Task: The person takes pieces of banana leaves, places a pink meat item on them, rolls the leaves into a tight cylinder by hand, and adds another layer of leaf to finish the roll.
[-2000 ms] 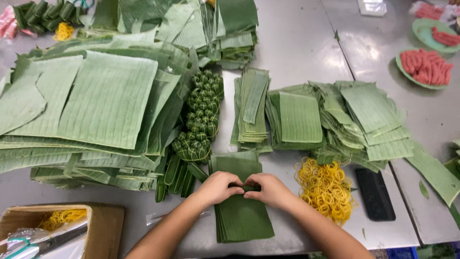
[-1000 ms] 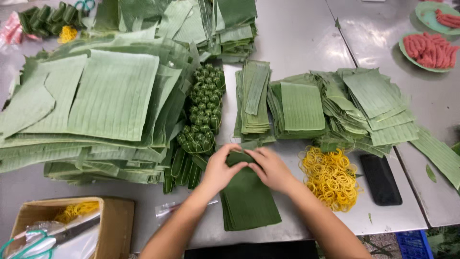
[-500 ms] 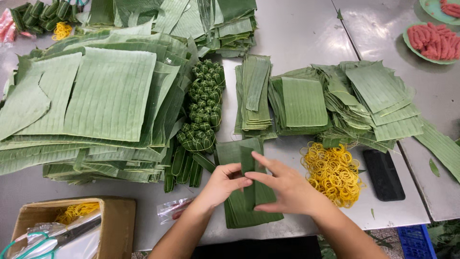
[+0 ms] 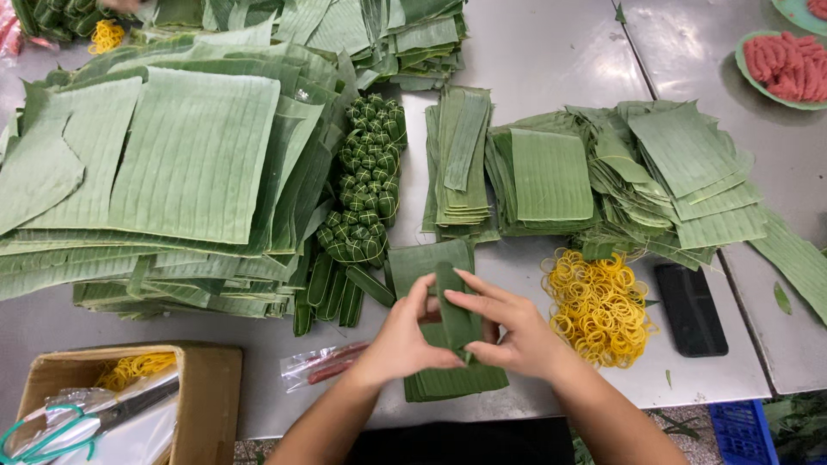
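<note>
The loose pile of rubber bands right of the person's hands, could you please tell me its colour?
The pile of rubber bands is bright yellow, seen clearly in the head view.

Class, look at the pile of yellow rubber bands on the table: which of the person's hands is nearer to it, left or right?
Right. The right hand sits just beside the rubber bands, at their left edge. The left hand is farther off, on the other side of the folded leaf strip both hands hold.

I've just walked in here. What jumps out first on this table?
The big stack of cut green leaves filling the table's left side. At the near edge, the left hand and right hand fold a narrow leaf strip, with a heap of yellow rubber bands just to their right.
</note>
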